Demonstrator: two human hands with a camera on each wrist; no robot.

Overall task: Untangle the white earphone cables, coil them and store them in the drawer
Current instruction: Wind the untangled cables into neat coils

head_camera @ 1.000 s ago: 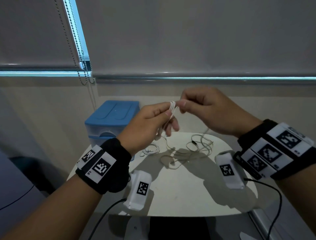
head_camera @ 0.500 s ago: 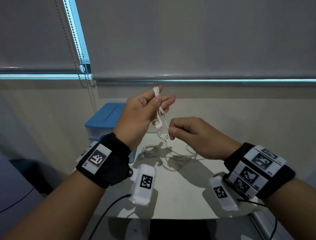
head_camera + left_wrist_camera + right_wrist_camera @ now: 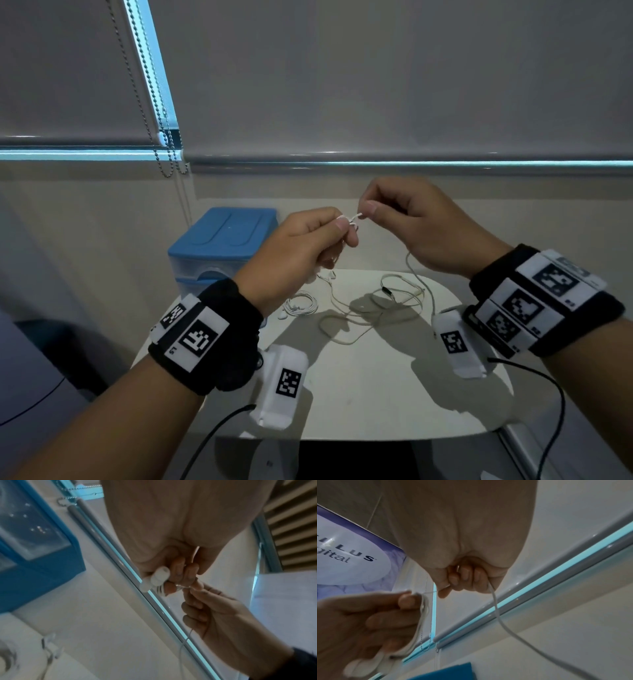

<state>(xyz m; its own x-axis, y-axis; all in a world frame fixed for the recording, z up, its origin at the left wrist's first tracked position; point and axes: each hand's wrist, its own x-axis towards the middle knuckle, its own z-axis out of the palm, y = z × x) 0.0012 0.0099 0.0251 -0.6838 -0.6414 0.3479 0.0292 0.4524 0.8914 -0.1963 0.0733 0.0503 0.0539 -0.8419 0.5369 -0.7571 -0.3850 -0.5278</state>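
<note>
Both hands are raised above the white table (image 3: 359, 404). My left hand (image 3: 308, 240) grips a small coil of white earphone cable (image 3: 423, 609), its earbuds (image 3: 154, 579) poking out below the fingers. My right hand (image 3: 404, 219) pinches the same cable (image 3: 354, 216) just beside the coil, and the cable's free length (image 3: 501, 623) hangs from that fist toward the table. A second white earphone set (image 3: 301, 306) lies coiled on the table at the left. A tangled pale cable (image 3: 387, 305) with a dark inline part lies in the middle. The blue drawer unit (image 3: 226, 246) stands at the table's back left.
Roller blinds with a bead chain (image 3: 161, 137) hang behind the table, above a sill. Black wires (image 3: 548, 394) run from the wrist cameras over the table's front edge. A grey object (image 3: 30, 394) sits low at the left.
My right hand rose from below the left hand to its level, bringing the cable up to the coil. My left hand dropped slightly and turned its fingers toward the right hand.
</note>
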